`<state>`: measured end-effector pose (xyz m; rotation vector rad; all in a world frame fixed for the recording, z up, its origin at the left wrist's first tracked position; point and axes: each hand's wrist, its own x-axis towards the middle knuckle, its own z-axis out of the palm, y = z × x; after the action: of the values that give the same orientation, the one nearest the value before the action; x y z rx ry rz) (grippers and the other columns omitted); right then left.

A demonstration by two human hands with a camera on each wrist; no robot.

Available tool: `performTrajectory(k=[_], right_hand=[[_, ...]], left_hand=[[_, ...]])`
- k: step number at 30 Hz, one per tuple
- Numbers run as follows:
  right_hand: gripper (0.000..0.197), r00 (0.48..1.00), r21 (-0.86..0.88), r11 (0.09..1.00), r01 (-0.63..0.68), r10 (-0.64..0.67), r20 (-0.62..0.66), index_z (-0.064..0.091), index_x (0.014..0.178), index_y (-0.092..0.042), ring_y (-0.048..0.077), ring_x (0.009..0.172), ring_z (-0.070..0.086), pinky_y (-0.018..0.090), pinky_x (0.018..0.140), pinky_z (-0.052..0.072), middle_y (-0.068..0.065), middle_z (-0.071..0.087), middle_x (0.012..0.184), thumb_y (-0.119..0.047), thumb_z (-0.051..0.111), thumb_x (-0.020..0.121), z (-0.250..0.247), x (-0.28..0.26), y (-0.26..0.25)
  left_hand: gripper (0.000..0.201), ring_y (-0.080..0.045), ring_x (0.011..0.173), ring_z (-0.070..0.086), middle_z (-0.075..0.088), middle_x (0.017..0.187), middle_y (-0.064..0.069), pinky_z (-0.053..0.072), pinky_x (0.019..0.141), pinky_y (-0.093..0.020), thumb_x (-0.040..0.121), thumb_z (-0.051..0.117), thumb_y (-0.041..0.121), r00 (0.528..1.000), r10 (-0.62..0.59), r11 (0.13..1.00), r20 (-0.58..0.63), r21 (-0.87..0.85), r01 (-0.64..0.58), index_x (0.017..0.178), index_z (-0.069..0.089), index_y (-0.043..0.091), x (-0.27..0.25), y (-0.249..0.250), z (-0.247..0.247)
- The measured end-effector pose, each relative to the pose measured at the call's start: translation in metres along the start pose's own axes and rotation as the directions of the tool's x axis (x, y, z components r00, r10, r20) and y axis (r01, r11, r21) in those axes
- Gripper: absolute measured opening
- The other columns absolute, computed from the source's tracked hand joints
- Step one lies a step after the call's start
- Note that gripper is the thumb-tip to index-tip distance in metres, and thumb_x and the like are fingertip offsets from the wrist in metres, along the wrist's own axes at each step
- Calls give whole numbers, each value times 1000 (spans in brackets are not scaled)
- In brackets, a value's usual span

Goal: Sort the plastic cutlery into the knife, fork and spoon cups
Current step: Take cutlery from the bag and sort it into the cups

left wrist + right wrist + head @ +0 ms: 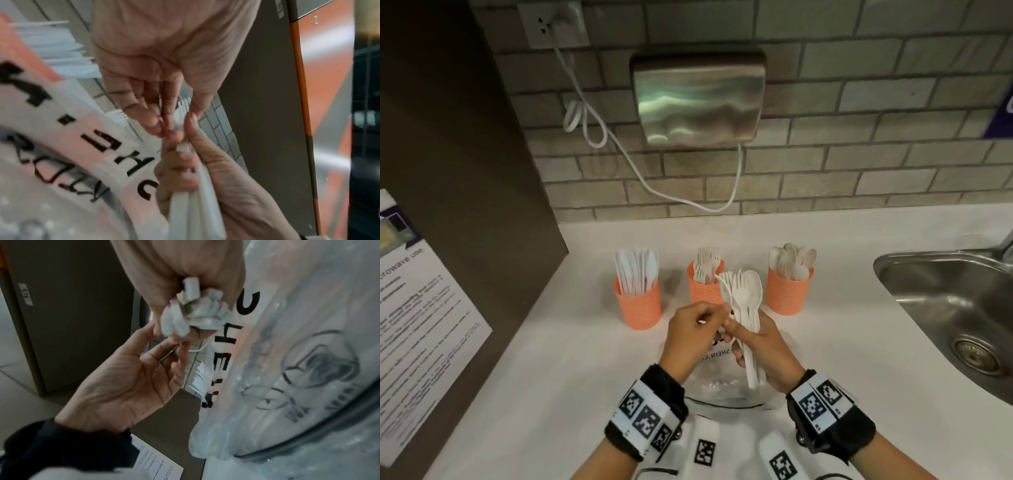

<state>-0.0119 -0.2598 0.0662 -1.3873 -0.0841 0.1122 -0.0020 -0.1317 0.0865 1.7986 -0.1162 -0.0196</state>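
Three orange mesh cups stand in a row on the white counter: the knife cup on the left, the fork cup in the middle, the spoon cup on the right. In front of them my right hand grips a bundle of white forks and spoons by the handles, whose ends stick out below the fist. My left hand pinches one fork at the bundle's left edge, fingertips against the right thumb. A clear printed plastic bag lies under both hands.
A steel sink is set into the counter on the right. A metal wall unit with a white cable hangs above the cups. A dark cabinet side with a paper notice bounds the left.
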Motion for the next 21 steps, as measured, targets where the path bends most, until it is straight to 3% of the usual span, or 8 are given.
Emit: performTrajectory(k=[5, 9, 11, 14, 16, 18, 21], right_hand=[[35, 1000, -46, 999, -26, 26, 8, 47, 120, -5, 10, 39, 52, 20, 36, 43, 1, 63, 62, -10, 60, 87, -3, -8, 7], [35, 998, -44, 998, -47, 48, 33, 45, 121, -2, 15, 45, 60, 25, 41, 50, 1, 65, 62, -9, 57, 89, -5, -15, 10], [33, 997, -8, 998, -68, 68, 46, 46, 120, -3, 18, 50, 64, 29, 47, 55, 4, 66, 64, -13, 55, 90, -5, -19, 9], [23, 992, 48, 993, -111, 108, 60, 52, 113, -10, 22, 58, 68, 33, 54, 59, 8, 70, 69, -19, 51, 92, -7, -25, 6], [16, 990, 72, 988, -134, 130, 48, 52, 108, -13, 22, 58, 69, 34, 56, 60, 9, 69, 70, -19, 49, 94, -9, -27, 5], [16, 990, 74, 987, -140, 138, 31, 49, 108, -15, 21, 55, 67, 33, 54, 59, 9, 66, 69, -20, 49, 94, -11, -28, 6], [17, 991, 50, 991, -128, 127, 32, 50, 109, -18, 17, 47, 60, 30, 50, 55, 7, 64, 64, -24, 50, 93, -11, -29, 7]], left_hand=[[17, -7, 43, 53, 60, 51, 4, 42, 44, -15, 82, 69, 17, 979, -195, 963, 51, -181, 201, 84, 67, 0, -1, -1, 6], [18, -6, 38, 52, 60, 47, 5, 44, 42, -15, 81, 70, 17, 960, -263, 931, 101, -234, 280, 77, 59, 4, -3, -3, 10], [18, -6, 42, 55, 62, 54, 1, 45, 44, -16, 85, 66, 18, 960, -274, 916, 62, -286, 280, 76, 55, 7, -6, -4, 13], [12, -11, 55, 62, 65, 69, -5, 51, 51, -20, 95, 48, 17, 970, -225, 890, -92, -423, 167, 93, 53, 6, -7, -3, 13], [5, -9, 48, 60, 63, 60, -1, 50, 47, -20, 97, 43, 13, 958, -210, 865, -196, -495, 88, 94, 47, 11, -6, -2, 11], [6, -3, 37, 46, 50, 48, 4, 39, 38, -15, 95, 45, 9, 939, -225, 859, -259, -507, 66, 92, 41, 12, -4, -2, 8], [6, 0, 36, 32, 40, 45, 12, 26, 36, -13, 92, 53, 14, 944, -261, 899, -203, -408, 161, 89, 47, 14, -8, -6, 12]])
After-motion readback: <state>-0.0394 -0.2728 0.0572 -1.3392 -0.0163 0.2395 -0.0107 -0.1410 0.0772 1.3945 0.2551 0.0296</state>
